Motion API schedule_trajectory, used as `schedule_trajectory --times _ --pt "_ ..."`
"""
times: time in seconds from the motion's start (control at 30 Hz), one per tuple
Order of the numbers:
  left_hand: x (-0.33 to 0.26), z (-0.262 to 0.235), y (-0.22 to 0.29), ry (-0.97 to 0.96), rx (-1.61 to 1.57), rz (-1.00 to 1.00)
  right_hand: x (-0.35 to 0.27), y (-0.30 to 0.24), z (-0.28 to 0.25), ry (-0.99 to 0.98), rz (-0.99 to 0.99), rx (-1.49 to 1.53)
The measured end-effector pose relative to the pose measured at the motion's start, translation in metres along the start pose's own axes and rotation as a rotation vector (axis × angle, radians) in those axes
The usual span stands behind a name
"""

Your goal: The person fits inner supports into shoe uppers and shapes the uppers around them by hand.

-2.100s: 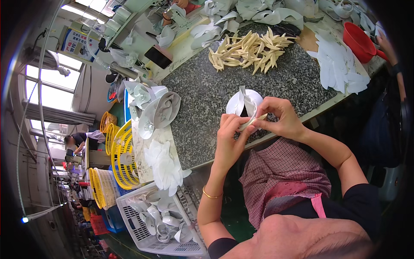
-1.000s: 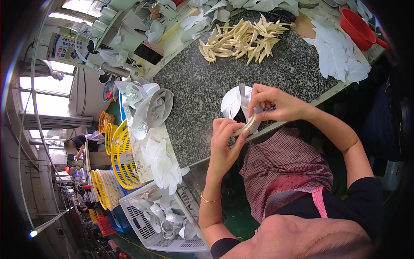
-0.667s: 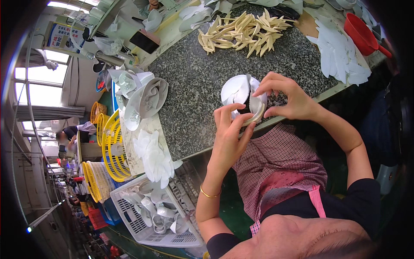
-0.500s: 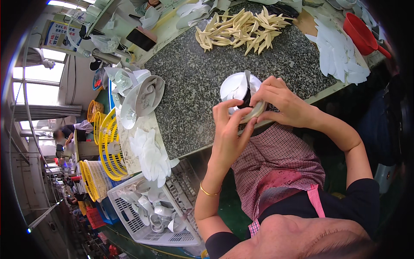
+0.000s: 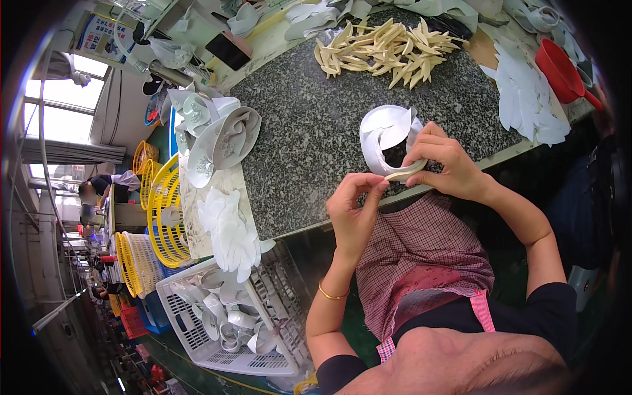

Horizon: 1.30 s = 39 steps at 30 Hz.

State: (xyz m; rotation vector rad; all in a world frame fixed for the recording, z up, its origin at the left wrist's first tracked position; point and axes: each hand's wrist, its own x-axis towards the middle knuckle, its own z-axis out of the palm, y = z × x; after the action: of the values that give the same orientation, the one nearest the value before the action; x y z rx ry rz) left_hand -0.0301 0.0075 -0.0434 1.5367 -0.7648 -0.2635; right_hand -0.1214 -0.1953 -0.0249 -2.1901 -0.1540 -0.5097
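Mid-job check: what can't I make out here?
In the head view:
Cream strip, left end: covered by the left hand.
White curved piece, right side: partly covered by the right hand.
Light-grey slotted basket, floor: mostly hidden by heaped white pieces.
Distant co-worker, hands: too small, blurred.
Topmost white sheet: cut by upper edge.

Left fingers (image 5: 366, 180) have drawn together at the white piece's (image 5: 373, 150) edge.
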Motion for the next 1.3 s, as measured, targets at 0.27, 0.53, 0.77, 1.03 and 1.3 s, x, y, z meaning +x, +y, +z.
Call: schedule_trajectory --times 0.27,0.53,0.77,1.03,1.3 --pt "0.007 0.001 -0.005 0.012 -0.004 0.006 -0.003 -0.001 0.001 0.001 0.001 -0.009" --pt "0.015 -0.001 -0.004 -0.054 0.069 0.025 -0.008 0.001 0.003 -0.002 0.021 0.019" --pt "0.030 -0.010 0.002 -0.297 0.298 0.081 -0.008 0.007 -0.008 -0.068 0.000 -0.047" --pt "0.037 -0.008 0.003 -0.134 -0.057 -0.070 0.016 0.007 -0.023 -0.044 0.181 0.233" --pt "0.006 0.012 0.014 0.088 -0.636 -0.327 0.037 -0.013 -0.016 0.075 0.329 0.816"
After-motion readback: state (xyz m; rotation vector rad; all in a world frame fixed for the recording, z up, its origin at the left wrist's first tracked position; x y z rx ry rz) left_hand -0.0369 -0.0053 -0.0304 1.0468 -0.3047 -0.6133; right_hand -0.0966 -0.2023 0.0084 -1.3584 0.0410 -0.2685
